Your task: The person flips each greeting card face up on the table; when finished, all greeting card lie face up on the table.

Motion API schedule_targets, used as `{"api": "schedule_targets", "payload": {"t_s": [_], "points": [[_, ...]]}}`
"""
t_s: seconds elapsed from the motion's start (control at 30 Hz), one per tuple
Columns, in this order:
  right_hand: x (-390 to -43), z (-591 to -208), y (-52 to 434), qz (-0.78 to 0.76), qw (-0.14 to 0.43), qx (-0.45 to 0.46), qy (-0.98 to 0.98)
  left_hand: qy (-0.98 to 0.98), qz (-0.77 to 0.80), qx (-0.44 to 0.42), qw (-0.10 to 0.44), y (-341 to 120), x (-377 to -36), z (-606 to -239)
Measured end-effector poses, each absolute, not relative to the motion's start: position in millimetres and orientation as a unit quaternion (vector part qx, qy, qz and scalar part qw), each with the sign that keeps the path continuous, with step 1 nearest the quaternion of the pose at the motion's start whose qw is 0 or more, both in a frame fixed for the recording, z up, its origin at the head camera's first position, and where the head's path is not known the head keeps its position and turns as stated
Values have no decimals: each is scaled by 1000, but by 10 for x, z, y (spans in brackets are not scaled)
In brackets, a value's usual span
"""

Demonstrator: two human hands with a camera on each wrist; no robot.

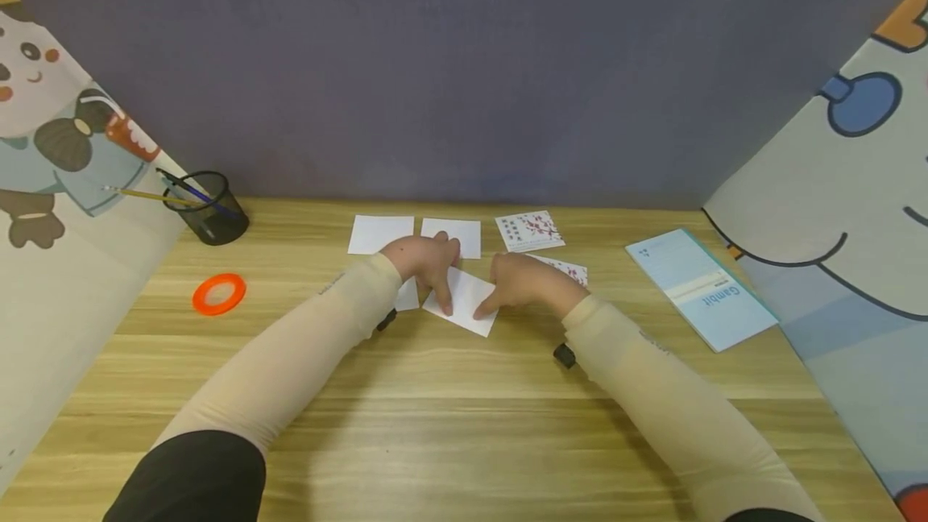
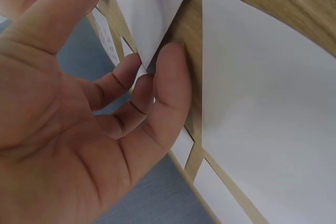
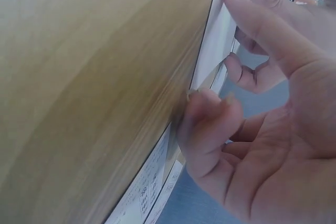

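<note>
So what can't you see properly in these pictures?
- Head view: the tilted white card is partly covered by the left hand and right hand.
- Head view: print on the patterned card and blue booklet is too small to read.
- Right wrist view: the table is blurred.

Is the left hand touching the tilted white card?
Touching. The head view shows the left hand with fingers laid on the tilted white card.
</note>
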State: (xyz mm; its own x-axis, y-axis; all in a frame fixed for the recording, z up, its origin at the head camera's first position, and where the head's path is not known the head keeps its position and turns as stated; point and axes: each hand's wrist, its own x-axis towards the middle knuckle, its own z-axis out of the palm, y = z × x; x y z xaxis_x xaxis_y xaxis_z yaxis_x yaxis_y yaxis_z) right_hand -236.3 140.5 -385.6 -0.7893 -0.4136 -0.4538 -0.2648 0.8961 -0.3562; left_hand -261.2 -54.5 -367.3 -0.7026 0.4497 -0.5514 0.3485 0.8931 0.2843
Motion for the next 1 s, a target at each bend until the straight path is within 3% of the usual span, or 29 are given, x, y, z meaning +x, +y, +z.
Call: {"api": "schedule_targets", "payload": {"t_s": [0.53, 1.0], "points": [[-2400, -3901, 1441, -165, 279, -181, 928, 911, 121, 196, 342, -578, -2669, -3679], [-2371, -3922, 1487, -180, 258, -173, 933, 896, 221, 124, 365, -638, -2670, -3702]]}}
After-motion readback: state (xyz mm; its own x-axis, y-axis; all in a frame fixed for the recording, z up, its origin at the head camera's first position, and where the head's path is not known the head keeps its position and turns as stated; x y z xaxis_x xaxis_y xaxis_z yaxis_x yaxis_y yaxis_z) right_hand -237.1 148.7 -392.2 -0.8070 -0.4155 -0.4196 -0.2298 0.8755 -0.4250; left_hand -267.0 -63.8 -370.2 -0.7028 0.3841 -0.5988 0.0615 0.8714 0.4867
